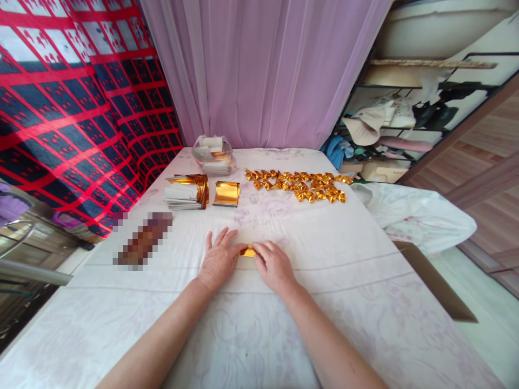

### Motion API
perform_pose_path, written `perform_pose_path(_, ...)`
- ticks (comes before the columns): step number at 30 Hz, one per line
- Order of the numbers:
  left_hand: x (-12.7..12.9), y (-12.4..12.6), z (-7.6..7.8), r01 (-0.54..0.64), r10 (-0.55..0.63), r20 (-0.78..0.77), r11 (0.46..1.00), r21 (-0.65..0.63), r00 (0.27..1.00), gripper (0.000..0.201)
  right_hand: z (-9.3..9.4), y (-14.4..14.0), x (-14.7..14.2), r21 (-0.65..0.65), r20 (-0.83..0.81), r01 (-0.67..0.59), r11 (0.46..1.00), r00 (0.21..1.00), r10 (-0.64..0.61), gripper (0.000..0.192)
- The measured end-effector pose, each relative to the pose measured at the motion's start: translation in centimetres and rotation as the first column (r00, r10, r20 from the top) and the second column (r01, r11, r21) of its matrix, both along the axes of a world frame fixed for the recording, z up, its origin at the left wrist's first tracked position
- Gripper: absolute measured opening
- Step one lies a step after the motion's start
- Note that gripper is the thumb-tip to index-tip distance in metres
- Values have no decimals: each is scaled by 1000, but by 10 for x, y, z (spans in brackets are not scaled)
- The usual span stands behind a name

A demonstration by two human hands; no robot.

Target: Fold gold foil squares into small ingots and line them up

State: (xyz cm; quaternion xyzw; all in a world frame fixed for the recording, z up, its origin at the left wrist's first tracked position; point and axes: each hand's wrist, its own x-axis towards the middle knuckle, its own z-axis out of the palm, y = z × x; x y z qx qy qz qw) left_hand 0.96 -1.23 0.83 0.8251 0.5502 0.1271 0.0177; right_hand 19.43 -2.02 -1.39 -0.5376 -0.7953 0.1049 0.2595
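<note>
A small strip of folded gold foil paper lies on the cloth between my two hands. My left hand rests on the table with its fingers spread, and its thumb presses the strip's left end. Bent fingers of my right hand pinch the strip's right end. Beyond my hands stands a short stack of gold foil sheets. Left of it is a larger stack of foil-and-paper sheets, some showing a pale side. Many folded gold foil pieces lie in rows at the far right.
A clear plastic bag of paper sheets stands near the table's back edge. A blurred-out reddish-brown item lies at left. A purple curtain hangs behind the table. At right are a shoe shelf and a white plastic bag.
</note>
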Motion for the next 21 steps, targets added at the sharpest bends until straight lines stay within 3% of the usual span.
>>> perform_pose_path(4,-3,4,-1,53,-53,-12,998,22,999,33,-9,-1,16,96,-133,53,994,990,-40,27)
perform_pose_path(11,-1,10,4,204,-201,-154,979,5,967,45,-2,-5,18,74,-27,75,994,997,-73,30)
perform_pose_path(21,4,23,17,370,-365,-311,928,-44,877,34,4,-5,15,4,75,82,997,994,-82,32)
